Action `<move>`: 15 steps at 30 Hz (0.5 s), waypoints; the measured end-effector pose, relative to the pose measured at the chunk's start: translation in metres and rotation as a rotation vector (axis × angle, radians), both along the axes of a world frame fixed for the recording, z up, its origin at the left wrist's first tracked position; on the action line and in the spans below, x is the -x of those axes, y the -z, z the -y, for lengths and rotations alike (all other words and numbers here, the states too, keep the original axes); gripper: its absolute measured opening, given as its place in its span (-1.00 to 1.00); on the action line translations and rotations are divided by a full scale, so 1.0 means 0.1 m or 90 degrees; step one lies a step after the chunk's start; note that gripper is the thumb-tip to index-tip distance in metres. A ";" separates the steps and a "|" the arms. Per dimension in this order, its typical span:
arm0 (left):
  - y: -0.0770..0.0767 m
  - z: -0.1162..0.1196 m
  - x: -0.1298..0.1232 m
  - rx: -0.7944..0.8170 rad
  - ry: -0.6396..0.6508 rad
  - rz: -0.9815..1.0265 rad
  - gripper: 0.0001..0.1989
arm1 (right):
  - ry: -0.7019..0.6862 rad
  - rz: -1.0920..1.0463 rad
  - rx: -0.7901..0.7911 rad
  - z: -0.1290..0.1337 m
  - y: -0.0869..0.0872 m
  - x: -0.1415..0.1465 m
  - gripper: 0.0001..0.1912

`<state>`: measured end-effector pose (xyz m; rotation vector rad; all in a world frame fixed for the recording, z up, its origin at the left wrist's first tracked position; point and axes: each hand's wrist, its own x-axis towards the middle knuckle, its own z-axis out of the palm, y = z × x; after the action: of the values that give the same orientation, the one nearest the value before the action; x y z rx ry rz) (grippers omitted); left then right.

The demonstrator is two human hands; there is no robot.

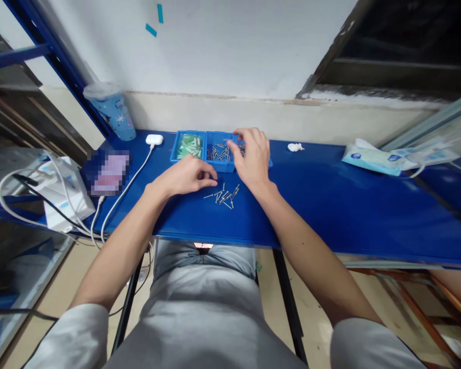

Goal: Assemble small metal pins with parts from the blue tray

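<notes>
My right hand (pixel 252 156) is over the right part of a row of small blue plastic bins (pixel 218 167). Its thumb and forefinger are apart, with the blue of the bin showing between them. A thin blurred shape by the thumb tip is too small to name. Metal screws (pixel 219 153) lie in the bin beside this hand. My left hand (pixel 192 175) rests low in front of the bins, fingers curled and thumb against the forefinger; what the pinch holds, if anything, is hidden. Just right of it, a loose pile of screws (pixel 226 196) lies on the blue tabletop (pixel 315 205).
The left bin holds green-tinted plastic bags (pixel 188 145) with metal pieces. Further left are a white earphone case (pixel 154 139) on a cable, a blurred-out phone (pixel 109 173), a power strip (pixel 67 195) and a blue cup (pixel 113 110). A tissue pack (pixel 376 158) lies right.
</notes>
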<state>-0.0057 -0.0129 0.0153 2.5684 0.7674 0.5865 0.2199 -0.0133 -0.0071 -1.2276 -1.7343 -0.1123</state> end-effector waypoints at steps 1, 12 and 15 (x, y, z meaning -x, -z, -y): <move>0.01 0.01 -0.01 0.028 0.005 -0.026 -0.79 | -0.006 0.014 0.015 -0.02 0.02 0.00 -0.51; 0.09 0.00 -0.01 0.133 0.040 -0.106 -0.89 | -0.050 0.094 -0.011 0.07 -0.02 0.12 -0.59; 0.10 -0.01 -0.01 0.132 0.038 -0.116 -0.96 | -0.058 0.093 -0.003 0.07 -0.02 0.12 -0.59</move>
<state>-0.0049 -0.0121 0.0050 2.4638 0.7638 0.2423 0.2075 -0.0203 -0.0052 -1.1584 -1.9131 -0.1553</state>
